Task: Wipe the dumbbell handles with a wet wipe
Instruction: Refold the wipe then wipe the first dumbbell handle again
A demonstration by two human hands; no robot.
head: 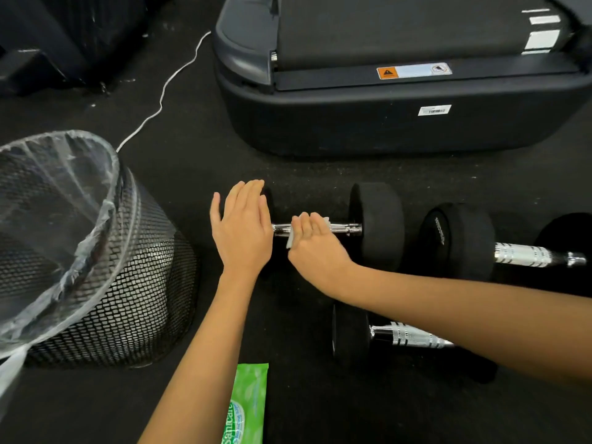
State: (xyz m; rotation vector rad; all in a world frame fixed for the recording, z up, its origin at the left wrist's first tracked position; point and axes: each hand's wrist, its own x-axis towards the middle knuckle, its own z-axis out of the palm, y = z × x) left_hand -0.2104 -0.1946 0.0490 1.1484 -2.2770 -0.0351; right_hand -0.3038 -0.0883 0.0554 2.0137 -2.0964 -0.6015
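Head view: right hand grips a wet wipe around the dumbbell handle just before the treadmill; left hand, fingers straight, rests on its left weight.

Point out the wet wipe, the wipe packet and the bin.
wet wipe [291, 241], head view, on the white corner hanging below the handle.
wipe packet [250, 399], head view, on its green front.
bin [150, 283], head view, on its black mesh wall.

A white wet wipe is pressed onto the chrome dumbbell handle by the right hand; the dumbbell's left weight is covered by the flat left hand.
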